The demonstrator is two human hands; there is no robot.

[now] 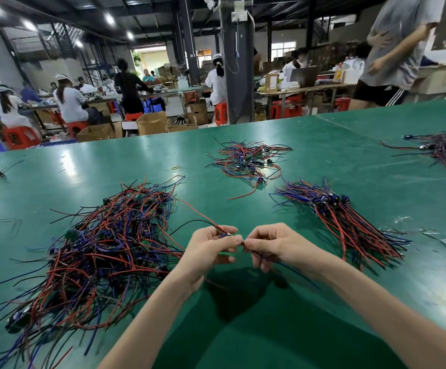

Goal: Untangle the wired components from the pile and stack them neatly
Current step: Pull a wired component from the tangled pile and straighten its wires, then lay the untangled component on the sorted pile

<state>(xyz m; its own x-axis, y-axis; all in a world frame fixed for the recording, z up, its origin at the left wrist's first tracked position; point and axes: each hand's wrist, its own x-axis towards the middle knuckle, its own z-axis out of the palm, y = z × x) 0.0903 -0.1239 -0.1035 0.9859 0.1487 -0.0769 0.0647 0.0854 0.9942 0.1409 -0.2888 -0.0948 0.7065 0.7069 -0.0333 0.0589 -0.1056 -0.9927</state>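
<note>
Our left hand (211,251) and right hand (277,247) both pinch one wired component (226,233). The tangled pile (105,249) lies left of them — the neat stack (349,219) to the right.

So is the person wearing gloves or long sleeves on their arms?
No gloves. The left hand and right hand are bare, and no rings show on the fingers. The left forearm and right forearm are bare too: no sleeves, watch or bracelet anywhere down to the picture's bottom edge.
</note>
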